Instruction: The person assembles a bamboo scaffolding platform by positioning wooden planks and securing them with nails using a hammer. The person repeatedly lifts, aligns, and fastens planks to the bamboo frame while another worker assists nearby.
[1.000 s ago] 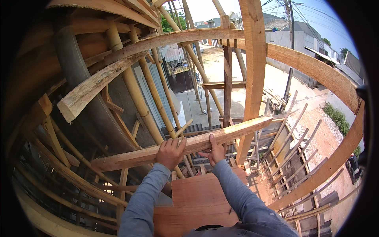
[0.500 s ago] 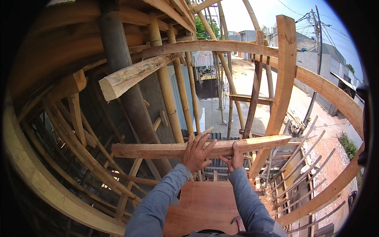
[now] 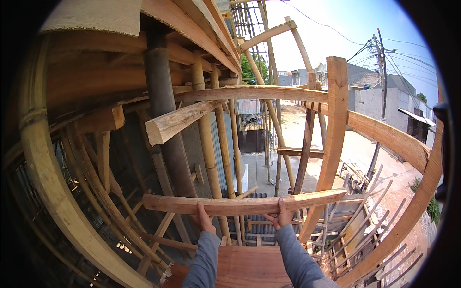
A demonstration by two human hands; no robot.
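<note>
A short squared wooden beam (image 3: pixel 242 205) lies crosswise in front of me, both my hands on it. Near its left part, my left hand (image 3: pixel 204 222) is closed on it, thumb up against the near face. Further right, my right hand (image 3: pixel 280 217) grips from below, its thumb over the near face and some fingers curled under. The beam's right end overlaps an upright wooden post (image 3: pixel 334 103); I cannot tell whether they touch. The fingers behind the beam are hidden.
A reddish wooden board (image 3: pixel 247 269) is below my hands. A dark column (image 3: pixel 163 101) and bamboo poles (image 3: pixel 207 144) stand at left. A rough timber (image 3: pixel 185 121) juts toward me below a long rail (image 3: pixel 254 92). Thin sticks (image 3: pixel 372 211) rise at lower right beside the street.
My left hand has gone from flat on top of the beam, near its middle, to a grip further left. The view has tilted up, and the beam appears lower.
</note>
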